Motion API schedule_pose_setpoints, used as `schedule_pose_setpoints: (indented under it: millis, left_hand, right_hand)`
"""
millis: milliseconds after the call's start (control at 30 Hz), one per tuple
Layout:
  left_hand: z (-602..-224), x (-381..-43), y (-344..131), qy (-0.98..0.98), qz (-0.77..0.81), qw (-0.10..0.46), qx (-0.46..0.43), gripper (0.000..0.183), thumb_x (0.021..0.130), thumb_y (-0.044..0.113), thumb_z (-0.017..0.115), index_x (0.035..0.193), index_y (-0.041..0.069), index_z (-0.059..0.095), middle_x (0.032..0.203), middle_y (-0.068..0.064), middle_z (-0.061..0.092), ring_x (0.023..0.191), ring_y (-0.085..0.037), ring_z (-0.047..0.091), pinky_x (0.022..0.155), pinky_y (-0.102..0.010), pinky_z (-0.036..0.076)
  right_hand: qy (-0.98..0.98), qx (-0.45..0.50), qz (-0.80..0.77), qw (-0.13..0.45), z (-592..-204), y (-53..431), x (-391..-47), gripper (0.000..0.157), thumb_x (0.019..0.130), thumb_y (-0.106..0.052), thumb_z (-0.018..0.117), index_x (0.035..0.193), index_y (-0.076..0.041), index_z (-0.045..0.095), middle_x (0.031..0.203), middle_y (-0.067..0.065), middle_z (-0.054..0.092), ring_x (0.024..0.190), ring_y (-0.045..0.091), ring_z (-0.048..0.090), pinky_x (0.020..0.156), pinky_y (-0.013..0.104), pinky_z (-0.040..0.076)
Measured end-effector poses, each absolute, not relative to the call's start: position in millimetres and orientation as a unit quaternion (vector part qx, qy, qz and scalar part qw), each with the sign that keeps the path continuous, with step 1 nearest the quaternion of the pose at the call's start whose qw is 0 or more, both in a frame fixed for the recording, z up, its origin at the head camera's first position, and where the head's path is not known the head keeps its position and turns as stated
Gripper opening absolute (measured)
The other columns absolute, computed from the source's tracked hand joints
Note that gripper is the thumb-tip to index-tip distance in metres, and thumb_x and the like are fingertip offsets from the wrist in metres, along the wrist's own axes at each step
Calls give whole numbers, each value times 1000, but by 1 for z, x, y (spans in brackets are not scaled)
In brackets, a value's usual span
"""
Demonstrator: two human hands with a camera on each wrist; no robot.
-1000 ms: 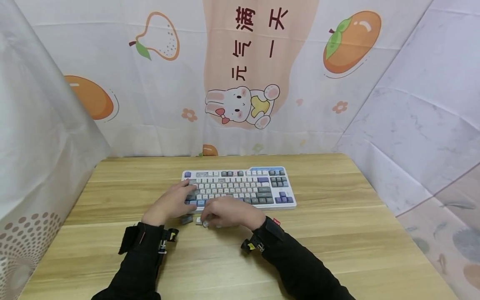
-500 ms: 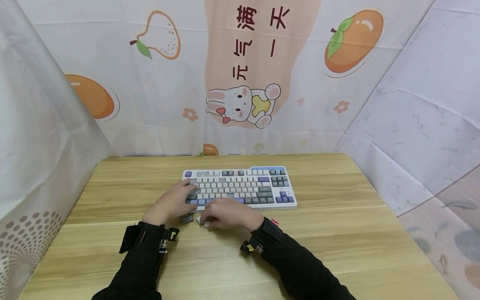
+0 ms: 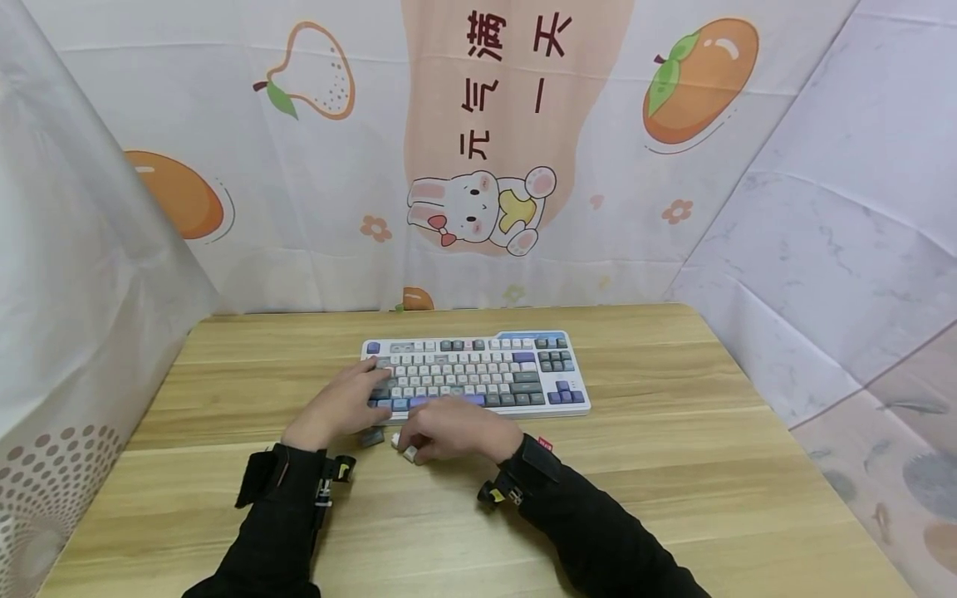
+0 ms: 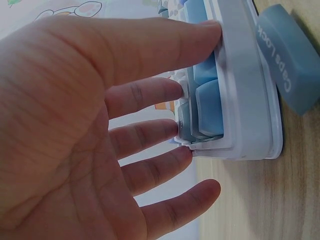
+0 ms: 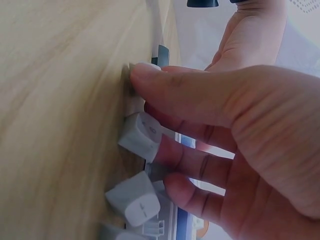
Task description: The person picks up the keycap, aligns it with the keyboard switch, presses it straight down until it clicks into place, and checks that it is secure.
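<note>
A loose grey-blue keycap (image 4: 290, 65), upper right of the left wrist view, reads "Caps Lock". The backdrop banner (image 3: 516, 91), top centre of the head view, reads "元气满满一天".

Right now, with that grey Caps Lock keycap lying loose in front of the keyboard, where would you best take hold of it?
Pinch the Caps Lock keycap across its two long sloping sides, coming from above. It lies on the table beside the keyboard, so its narrow width probably suits a thumb-and-finger grip; the left hand is nearest.

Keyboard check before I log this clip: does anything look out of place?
Yes. Several keycaps lie loose on the table in front of the keyboard: a grey Caps Lock cap and white ones under the right hand.
</note>
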State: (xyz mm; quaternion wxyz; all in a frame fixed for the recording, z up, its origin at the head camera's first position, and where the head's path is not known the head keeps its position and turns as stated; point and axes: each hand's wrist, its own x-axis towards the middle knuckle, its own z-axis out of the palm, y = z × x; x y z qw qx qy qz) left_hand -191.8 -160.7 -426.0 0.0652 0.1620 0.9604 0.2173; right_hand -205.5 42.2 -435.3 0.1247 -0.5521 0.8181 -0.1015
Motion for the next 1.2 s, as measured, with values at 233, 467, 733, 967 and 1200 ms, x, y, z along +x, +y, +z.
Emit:
schedule_pose_setpoints:
  millis: [233, 467, 733, 967, 1200]
  left_hand:
    - [-425, -191, -160, 961, 216, 65, 162, 60, 84, 22, 67, 136, -3, 48, 146, -30, 31, 132, -46, 28, 105, -56, 27]
    - [-426, -192, -159, 960, 215, 65, 164, 60, 84, 23, 67, 135, -3, 48, 146, -31, 30, 132, -46, 28, 105, -56, 26]
    - [-425, -192, -160, 961, 216, 67, 158, 60, 84, 21, 67, 136, -2, 48, 146, -30, 30, 132, -47, 28, 105, -57, 26]
    - [-424, -191, -159, 962, 212, 63, 159, 59, 84, 21, 67, 136, -3, 48, 146, -31, 31, 132, -47, 29, 105, -57, 27]
    - [-425, -191, -159, 962, 214, 64, 159, 60, 84, 22, 67, 135, -3, 48, 146, -31, 31, 132, -47, 29, 105, -57, 26]
  right_hand:
    - [814, -558, -101, 127, -434, 42, -204, 22, 82, -23, 72, 104, -24, 73, 93, -15, 65, 79, -1, 53, 67, 13, 41]
    - [818, -552, -97, 129, -435, 42, -205, 20, 84, -21, 71, 103, -27, 73, 99, -16, 66, 86, -5, 54, 71, 13, 42]
    - [816, -558, -91, 120, -435, 41, -204, 20, 81, -27, 73, 101, -26, 72, 94, -15, 64, 81, -3, 53, 67, 13, 42]
    - [815, -563, -85, 111, -435, 41, -204, 21, 80, -32, 73, 100, -24, 72, 93, -13, 63, 79, -2, 53, 67, 14, 42]
    - [817, -559, -86, 111, -436, 41, -204, 21, 82, -29, 72, 101, -23, 71, 96, -14, 64, 83, -2, 54, 72, 14, 42]
